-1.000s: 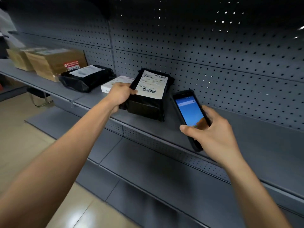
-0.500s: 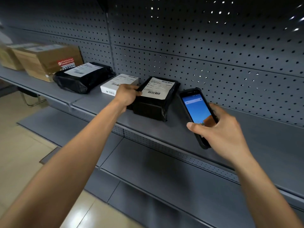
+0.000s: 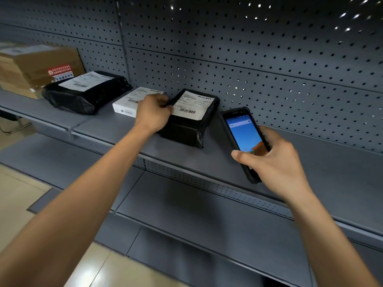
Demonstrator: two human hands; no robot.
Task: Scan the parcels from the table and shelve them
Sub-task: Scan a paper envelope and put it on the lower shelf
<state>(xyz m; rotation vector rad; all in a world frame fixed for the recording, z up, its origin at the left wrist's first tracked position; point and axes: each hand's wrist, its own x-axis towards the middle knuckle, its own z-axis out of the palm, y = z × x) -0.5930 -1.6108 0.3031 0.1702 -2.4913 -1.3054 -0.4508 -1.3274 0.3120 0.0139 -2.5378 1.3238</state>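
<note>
While resting on the grey metal shelf (image 3: pixel 310 162), held at its near-left top corner by the left hand (image 3: pixel 154 113): small black plastic-wrapped parcel (image 3: pixel 186 129) with a white barcode label (image 3: pixel 191 104) on top. Left grip narrow, fingers curled over the black wrap at the corner, thumb side toward the label edge, knuckles covering part of the parcel's left face. Parcel sitting directly under and to the right of that grip, bottom flat on the shelf, back end close to the grey perforated back panel (image 3: pixel 269 59); touching or not, cannot tell. Long axis running from the shelf's front edge back toward the panel, label facing up and tilted slightly toward the camera, barcode at the near end.

Right hand (image 3: pixel 275 162) wrapped around a black handheld scanner with a lit blue screen (image 3: pixel 245 139), thumb across the lower left edge, fingers behind the case. Scanner just beside the parcel on its right, apart from it, screen up, top end pointing at the back panel.

Further left on the same shelf, 3 more: flat white cardboard box with a printed label (image 3: pixel 126 105) just beside the left hand, large black plastic bag parcel (image 3: pixel 83 94), brown cardboard carton with a red sticker (image 3: pixel 31 67).
</note>
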